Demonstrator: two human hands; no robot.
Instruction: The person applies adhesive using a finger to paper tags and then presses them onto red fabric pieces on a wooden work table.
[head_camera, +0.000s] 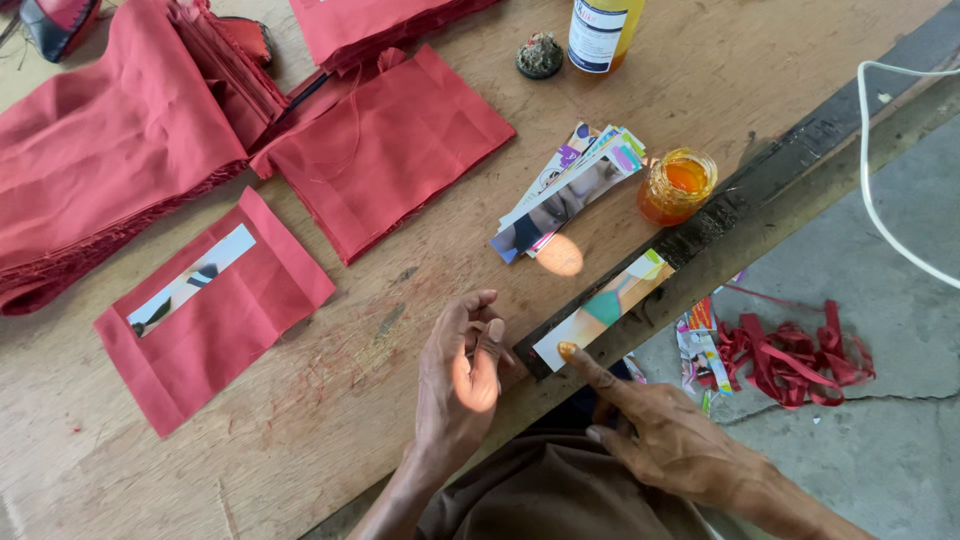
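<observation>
Pressing one glue-tipped forefinger on the near end of a paper strip (604, 308) at the table (330, 420) edge, the right hand (660, 430) grips nothing. Just left of it the left hand (462, 375) rests loosely curled and empty. Beyond the strip stand a glue jar (678, 186) and a stack of strips (568, 190); farther left lies a red cloth (215, 310) bearing another strip.

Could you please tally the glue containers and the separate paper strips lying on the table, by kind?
Glue jars: 1, the open jar.
Bottles: 1, the bottle.
Single paper strips: 2, one on the table edge, one on red cloth.
Total: 4.
</observation>
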